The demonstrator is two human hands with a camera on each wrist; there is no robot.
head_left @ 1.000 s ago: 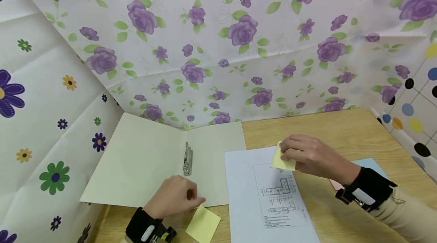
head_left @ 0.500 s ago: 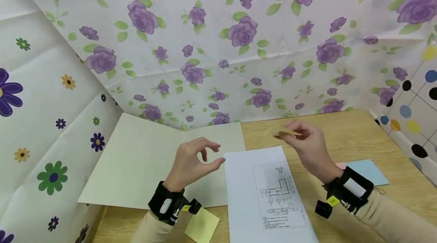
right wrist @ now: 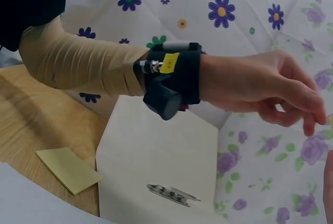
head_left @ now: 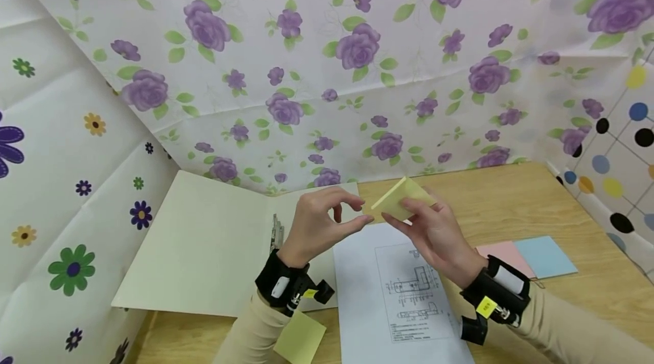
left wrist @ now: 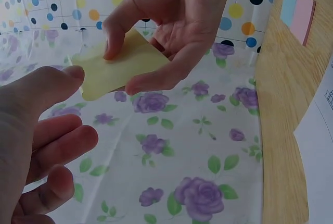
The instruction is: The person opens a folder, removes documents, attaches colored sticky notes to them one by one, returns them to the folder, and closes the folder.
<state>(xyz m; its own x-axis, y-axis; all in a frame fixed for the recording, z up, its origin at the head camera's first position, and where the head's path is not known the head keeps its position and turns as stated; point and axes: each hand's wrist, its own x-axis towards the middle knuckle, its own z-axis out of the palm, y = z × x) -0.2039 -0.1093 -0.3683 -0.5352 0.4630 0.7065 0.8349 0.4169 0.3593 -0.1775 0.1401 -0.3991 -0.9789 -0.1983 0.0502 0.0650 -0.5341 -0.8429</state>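
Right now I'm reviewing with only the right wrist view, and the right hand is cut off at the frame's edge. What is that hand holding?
Observer: The right hand pinches a yellow notepad between its thumb and fingers.
Operator: I catch just a corner of the white sheet. Is anything printed on it?
Observer: Yes, the head view shows a line drawing on its right part; the print is too small for me to read.
Operator: Any other colours of paper out there?
Observer: A pink note and a blue note lie side by side on the table, to the right of the sheet in the head view.
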